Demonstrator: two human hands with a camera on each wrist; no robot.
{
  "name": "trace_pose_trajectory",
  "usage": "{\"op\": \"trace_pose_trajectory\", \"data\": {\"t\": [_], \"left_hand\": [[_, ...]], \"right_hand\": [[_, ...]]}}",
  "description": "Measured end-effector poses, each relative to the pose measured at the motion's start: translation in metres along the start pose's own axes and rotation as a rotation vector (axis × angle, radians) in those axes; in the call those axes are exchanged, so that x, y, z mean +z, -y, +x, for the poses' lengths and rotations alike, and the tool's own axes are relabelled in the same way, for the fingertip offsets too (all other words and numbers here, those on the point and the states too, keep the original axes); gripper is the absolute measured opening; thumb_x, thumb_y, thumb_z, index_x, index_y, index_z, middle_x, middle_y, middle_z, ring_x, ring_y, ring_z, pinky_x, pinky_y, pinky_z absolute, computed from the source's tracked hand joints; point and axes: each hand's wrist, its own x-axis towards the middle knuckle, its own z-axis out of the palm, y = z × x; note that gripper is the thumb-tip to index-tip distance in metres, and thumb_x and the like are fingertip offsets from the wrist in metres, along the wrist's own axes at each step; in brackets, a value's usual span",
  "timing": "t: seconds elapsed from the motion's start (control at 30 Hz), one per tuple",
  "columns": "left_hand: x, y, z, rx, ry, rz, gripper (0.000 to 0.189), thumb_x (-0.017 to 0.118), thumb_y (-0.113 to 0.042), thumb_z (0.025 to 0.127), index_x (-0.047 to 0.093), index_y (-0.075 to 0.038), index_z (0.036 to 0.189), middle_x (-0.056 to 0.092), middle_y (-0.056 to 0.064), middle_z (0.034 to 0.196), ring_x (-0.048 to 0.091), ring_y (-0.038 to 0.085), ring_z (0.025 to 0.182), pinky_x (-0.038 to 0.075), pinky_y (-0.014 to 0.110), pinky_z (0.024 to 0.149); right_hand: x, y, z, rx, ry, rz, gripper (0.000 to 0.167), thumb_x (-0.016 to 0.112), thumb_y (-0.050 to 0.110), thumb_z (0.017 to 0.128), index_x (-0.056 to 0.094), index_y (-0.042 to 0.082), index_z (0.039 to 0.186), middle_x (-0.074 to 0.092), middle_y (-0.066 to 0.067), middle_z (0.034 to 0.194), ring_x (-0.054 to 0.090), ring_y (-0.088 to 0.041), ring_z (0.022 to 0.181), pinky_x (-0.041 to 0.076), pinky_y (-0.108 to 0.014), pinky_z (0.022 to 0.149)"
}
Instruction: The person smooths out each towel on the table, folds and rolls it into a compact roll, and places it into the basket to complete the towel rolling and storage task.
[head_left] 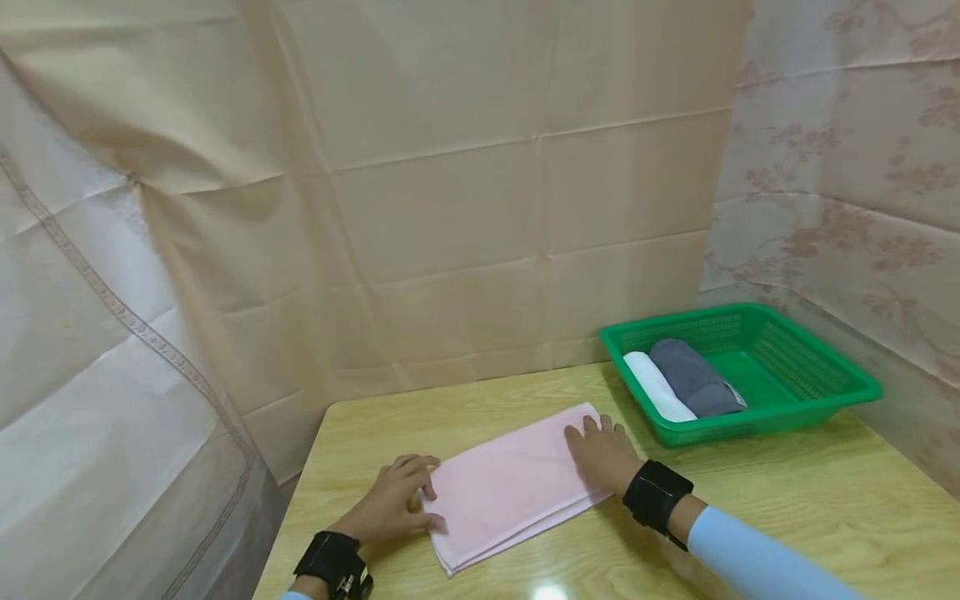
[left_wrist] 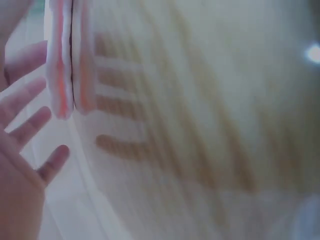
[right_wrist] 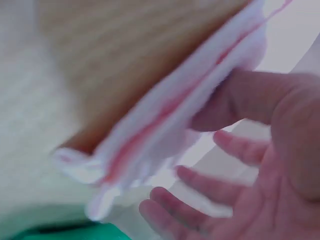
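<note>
A folded pink towel (head_left: 510, 487) with pale edges lies flat on the wooden table, set at a slant. At its left end, my left hand (head_left: 393, 500) has its thumb and fingers spread around the short edge. Straight fingers (left_wrist: 31, 125) show beside the layered towel edge (left_wrist: 61, 75) in the left wrist view. On the opposite end, my right hand (head_left: 600, 457) rests with relaxed fingers over the towel's top. Its thumb (right_wrist: 235, 100) touches the folded layers (right_wrist: 150, 125) in the right wrist view, the other fingers apart from one another.
A green plastic basket (head_left: 795, 421) stands at the table's back right. Inside it, a rolled grey towel (head_left: 690, 375) and a rolled white towel (head_left: 656, 387) lie side by side. Beige cloth (head_left: 450, 208) hangs behind the table (head_left: 375, 425), and flowered cloth (head_left: 847, 167) hangs at right.
</note>
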Motion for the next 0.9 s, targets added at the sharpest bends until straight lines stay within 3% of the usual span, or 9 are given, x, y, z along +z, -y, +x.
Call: {"op": "trace_pose_trajectory", "data": {"t": [0.07, 0.13, 0.27, 0.33, 0.47, 0.67, 0.83, 0.9], "left_hand": [[0.001, -0.003, 0.003, 0.004, -0.007, 0.026, 0.041, 0.073, -0.07, 0.079, 0.061, -0.032, 0.087, 0.057, -0.002, 0.142, 0.045, 0.024, 0.135, 0.035, 0.061, 0.105], [0.001, -0.007, 0.005, 0.003, 0.007, 0.047, 0.04, 0.074, -0.07, 0.079, 0.06, -0.033, 0.087, 0.061, -0.007, 0.132, 0.05, 0.018, 0.126, 0.039, 0.054, 0.102], [-0.006, -0.014, 0.006, -0.016, 0.074, 0.06, 0.039, 0.077, -0.067, 0.08, 0.062, -0.033, 0.091, 0.061, -0.014, 0.117, 0.052, 0.011, 0.112, 0.043, 0.045, 0.095], [-0.009, -0.018, 0.006, -0.025, 0.105, 0.058, 0.039, 0.08, -0.065, 0.079, 0.063, -0.032, 0.092, 0.059, -0.016, 0.112, 0.052, 0.009, 0.108, 0.042, 0.043, 0.094], [-0.013, -0.028, 0.007, 0.017, 0.164, 0.06, 0.036, 0.08, -0.063, 0.079, 0.067, -0.031, 0.089, 0.056, -0.017, 0.102, 0.05, 0.006, 0.097, 0.041, 0.038, 0.086], [-0.012, -0.054, 0.017, 0.17, 0.287, -0.014, 0.018, 0.073, -0.045, 0.095, 0.076, -0.027, 0.093, 0.058, -0.019, 0.09, 0.051, 0.0, 0.081, 0.042, 0.02, 0.074], [-0.007, -0.075, 0.025, 0.275, 0.401, -0.089, 0.013, 0.07, -0.032, 0.1, 0.078, -0.021, 0.1, 0.06, -0.022, 0.086, 0.052, -0.008, 0.075, 0.046, 0.012, 0.067], [-0.005, -0.081, 0.027, 0.301, 0.4, -0.1, 0.01, 0.071, -0.029, 0.099, 0.077, -0.021, 0.101, 0.062, -0.021, 0.088, 0.053, -0.008, 0.077, 0.047, 0.012, 0.07]], "right_hand": [[-0.002, 0.002, 0.003, 0.062, -0.034, -0.052, 0.021, 0.065, 0.005, 0.094, 0.061, 0.001, 0.114, 0.055, -0.025, 0.1, 0.053, -0.043, 0.087, 0.051, -0.055, 0.067], [-0.002, 0.001, 0.005, 0.111, -0.03, -0.063, 0.015, 0.064, 0.006, 0.095, 0.06, -0.001, 0.107, 0.052, -0.025, 0.09, 0.053, -0.041, 0.081, 0.052, -0.052, 0.061], [-0.004, -0.004, 0.007, 0.17, 0.05, 0.015, 0.015, 0.063, 0.007, 0.096, 0.057, -0.005, 0.103, 0.05, -0.027, 0.087, 0.055, -0.043, 0.082, 0.053, -0.055, 0.064], [-0.006, -0.005, 0.009, 0.159, 0.065, 0.03, 0.016, 0.062, 0.007, 0.095, 0.057, -0.006, 0.104, 0.052, -0.028, 0.088, 0.056, -0.044, 0.085, 0.053, -0.056, 0.068], [-0.007, -0.006, 0.013, 0.124, 0.074, 0.044, 0.015, 0.061, 0.006, 0.096, 0.06, -0.007, 0.105, 0.058, -0.028, 0.088, 0.06, -0.045, 0.087, 0.054, -0.057, 0.074], [0.002, -0.017, 0.027, 0.049, 0.048, 0.053, 0.012, 0.053, 0.003, 0.1, 0.062, -0.005, 0.103, 0.062, -0.024, 0.085, 0.062, -0.04, 0.079, 0.054, -0.053, 0.071], [0.006, -0.026, 0.041, -0.064, 0.032, 0.074, 0.016, 0.051, 0.001, 0.1, 0.063, -0.006, 0.109, 0.064, -0.022, 0.089, 0.063, -0.039, 0.081, 0.054, -0.052, 0.074], [0.006, -0.028, 0.045, -0.114, 0.03, 0.096, 0.018, 0.052, 0.0, 0.1, 0.064, -0.006, 0.112, 0.065, -0.022, 0.092, 0.064, -0.039, 0.084, 0.054, -0.051, 0.077]]}}
